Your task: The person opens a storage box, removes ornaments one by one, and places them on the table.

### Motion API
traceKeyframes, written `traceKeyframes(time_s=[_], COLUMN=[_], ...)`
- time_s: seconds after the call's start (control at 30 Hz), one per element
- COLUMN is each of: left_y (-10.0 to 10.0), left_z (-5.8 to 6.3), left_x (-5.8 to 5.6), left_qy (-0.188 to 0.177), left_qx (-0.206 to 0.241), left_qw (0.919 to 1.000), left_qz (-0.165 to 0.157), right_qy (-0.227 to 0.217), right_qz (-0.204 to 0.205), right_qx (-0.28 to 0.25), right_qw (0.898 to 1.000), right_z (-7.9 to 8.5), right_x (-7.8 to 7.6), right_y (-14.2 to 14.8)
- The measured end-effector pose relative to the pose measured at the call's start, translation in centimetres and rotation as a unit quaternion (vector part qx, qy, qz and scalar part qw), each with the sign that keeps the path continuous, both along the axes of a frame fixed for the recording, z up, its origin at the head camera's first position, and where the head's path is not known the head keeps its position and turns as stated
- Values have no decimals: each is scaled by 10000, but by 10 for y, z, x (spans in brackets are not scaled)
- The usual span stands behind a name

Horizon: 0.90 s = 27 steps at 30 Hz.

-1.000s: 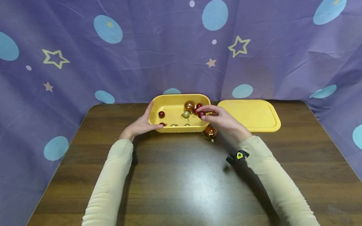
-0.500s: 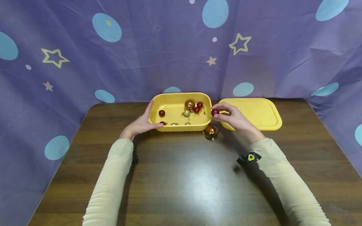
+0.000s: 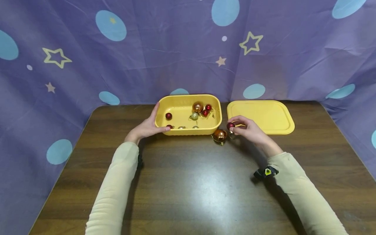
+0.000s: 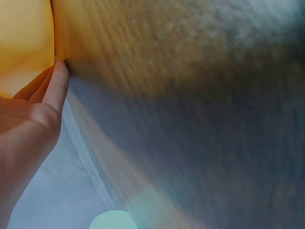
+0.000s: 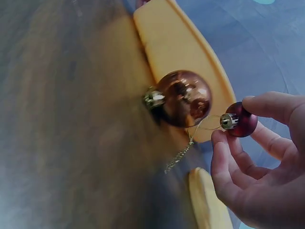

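My left hand (image 3: 147, 127) grips the left end of a yellow plastic container (image 3: 188, 131), its thumb at the front rim. In the left wrist view, fingers (image 4: 58, 88) touch the container's wall. Inside lie an orange bauble (image 3: 197, 107), two shiny red baubles (image 3: 208, 107), a glittery gold bauble (image 3: 194, 116), a dark red bauble (image 3: 168, 116) and others partly hidden by the front wall. My right hand (image 3: 248, 130) pinches a matte dark red bauble (image 5: 245, 121) by its ball, right of the container. A shiny orange bauble (image 5: 185, 99) sits on the table close by.
The container's yellow lid (image 3: 264, 114) lies flat at the back right, behind my right hand. A purple patterned curtain (image 3: 176, 49) hangs along the back edge of the wooden table (image 3: 182, 182).
My right hand has taken the dark red bauble out of the container, over its right rim, then towards me beside the orange bauble. My left hand has stayed at the container.
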<state>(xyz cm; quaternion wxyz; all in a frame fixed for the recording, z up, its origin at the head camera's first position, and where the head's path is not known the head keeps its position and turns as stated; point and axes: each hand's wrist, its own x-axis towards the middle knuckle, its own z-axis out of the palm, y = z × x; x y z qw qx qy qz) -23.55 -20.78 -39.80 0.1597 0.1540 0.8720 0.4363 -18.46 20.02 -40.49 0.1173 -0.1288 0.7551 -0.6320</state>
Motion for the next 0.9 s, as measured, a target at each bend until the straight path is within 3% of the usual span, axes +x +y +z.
traceKeyframes(time_s=[0.27,0.6,0.9], left_y=[-2,-2,-1], left_z=[0,-2,-2], left_x=[-2,-2,0], left_qy=[-29,-51,-49], left_qx=[8,-28,93], left_qw=[10000,10000,9999], left_qz=[6,11,-10], right_qy=[372,951,892], right_qz=[156,385,407], right_qx=[605,1624,1710], right_qw=[9974,9814,9804], right_z=[-11,-15,-16], right_x=[5,10,12], right_y=[5,7,7])
